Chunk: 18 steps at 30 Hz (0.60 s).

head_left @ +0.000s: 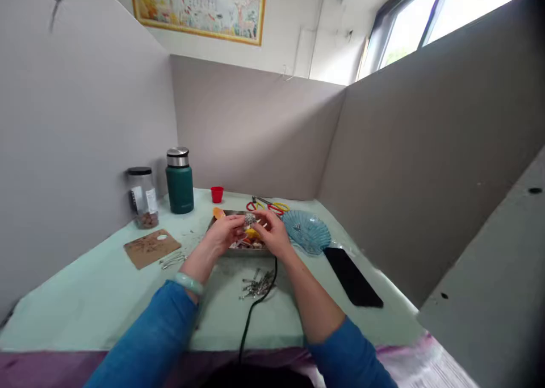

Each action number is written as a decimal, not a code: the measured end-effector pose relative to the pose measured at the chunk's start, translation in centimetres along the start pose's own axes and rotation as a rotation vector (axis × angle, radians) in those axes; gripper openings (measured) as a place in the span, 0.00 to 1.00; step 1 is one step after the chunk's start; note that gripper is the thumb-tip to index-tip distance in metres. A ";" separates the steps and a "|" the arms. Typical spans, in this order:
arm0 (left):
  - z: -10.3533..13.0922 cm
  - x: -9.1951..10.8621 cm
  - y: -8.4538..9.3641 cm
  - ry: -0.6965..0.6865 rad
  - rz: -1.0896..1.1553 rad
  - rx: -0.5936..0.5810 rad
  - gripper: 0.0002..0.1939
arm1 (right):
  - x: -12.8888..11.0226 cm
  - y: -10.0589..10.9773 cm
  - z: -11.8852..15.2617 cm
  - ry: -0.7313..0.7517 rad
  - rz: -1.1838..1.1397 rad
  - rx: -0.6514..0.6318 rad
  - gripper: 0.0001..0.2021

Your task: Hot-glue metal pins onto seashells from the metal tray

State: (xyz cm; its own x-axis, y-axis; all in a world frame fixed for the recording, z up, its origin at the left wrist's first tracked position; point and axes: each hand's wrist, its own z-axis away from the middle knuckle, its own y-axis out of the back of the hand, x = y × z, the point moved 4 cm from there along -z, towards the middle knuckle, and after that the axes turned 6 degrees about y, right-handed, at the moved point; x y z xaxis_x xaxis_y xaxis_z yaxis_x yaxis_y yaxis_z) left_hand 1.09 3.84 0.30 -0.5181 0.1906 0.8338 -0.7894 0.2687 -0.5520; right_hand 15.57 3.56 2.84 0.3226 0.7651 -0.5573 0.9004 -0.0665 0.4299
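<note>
Silvery piece (250, 220) sits above the far half of the desk (128, 314), about midway between its left and right edges, pinched between the fingertips of both hands over a tray. Largest here is the desk itself, spread with a pale green cover, its far edge running along a grey partition (255, 132). Next come the hands: the left hand (227, 233), a pale bangle (188, 283) at its wrist, and the right hand (273, 233), each with a narrow grip closed on that piece. Under them the metal-rimmed tray (249, 253) carries a jumble of small items, some yellow. Right of it, toward the right edge, lies a clear blue scalloped plate (309, 234), and nearer along that edge a flat black slab (353, 277). By the far left corner stands a green bottle (179, 189) with a steel top; left of it, at the left edge, a black-lidded jar (145, 200), partly filled. Nearer than the jar lies a brown board (151, 248). Red- and yellow-handled tools (277, 207) rest near the far edge, as does a red cup (217, 194). Between tray and near edge, a heap of tiny metal parts (259, 286) lies beside a black cord (248, 317); a few thin metal pins (174, 259) lie just beside the board
</note>
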 end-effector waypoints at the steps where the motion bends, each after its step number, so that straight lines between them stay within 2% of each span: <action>1: -0.1 0.0 0.0 -0.008 -0.004 -0.003 0.20 | 0.1 -0.1 0.0 -0.006 0.006 -0.006 0.15; 7: -0.3 0.0 0.0 -0.067 -0.006 -0.008 0.19 | 0.1 -0.3 0.2 -0.036 0.008 -0.020 0.16; 18: -0.2 0.3 0.2 -0.174 -0.124 0.073 0.16 | -0.7 -0.2 0.3 0.020 0.071 -0.009 0.16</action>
State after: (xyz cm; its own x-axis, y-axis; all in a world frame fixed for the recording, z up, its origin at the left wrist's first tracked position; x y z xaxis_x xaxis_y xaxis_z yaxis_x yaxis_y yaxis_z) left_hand 0.79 4.12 0.46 -0.4595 -0.0071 0.8882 -0.8691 0.2097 -0.4480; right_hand 15.26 2.88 2.89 0.3795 0.7712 -0.5111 0.8730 -0.1155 0.4739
